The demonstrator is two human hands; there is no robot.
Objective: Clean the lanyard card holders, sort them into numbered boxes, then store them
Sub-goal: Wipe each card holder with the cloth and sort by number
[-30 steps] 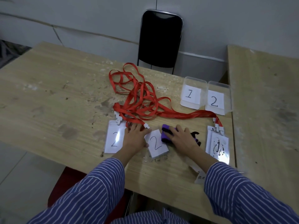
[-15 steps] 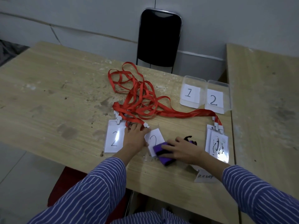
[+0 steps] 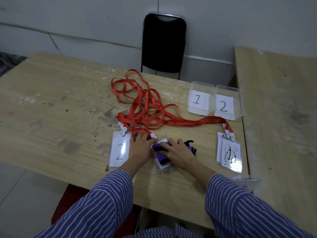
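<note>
L hand point(image 3: 139, 148) flat on table point(image 3: 51, 103), pinning card holder point(image 3: 162, 164) | R hand point(image 3: 178, 152) pressing purple cloth point(image 3: 161, 154) onto it | another holder marked 2 point(image 3: 119, 149) at 9 o'clock of L hand | smudged holders point(image 3: 229, 154) at 3 | red lanyards point(image 3: 145, 109) tangled at 12 | boxes 1 point(image 3: 200, 98) & 2 point(image 3: 226, 103) touching, at 1-2 o'clock | black chair point(image 3: 163, 42) behind table

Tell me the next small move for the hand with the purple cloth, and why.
Probably draw the purple cloth back toward the near edge of the card holder, finishing the wipe. The right hand presses the cloth flat on that holder while the left hand steadies its top edge beside the lanyard clip; box 2 can wait.
</note>
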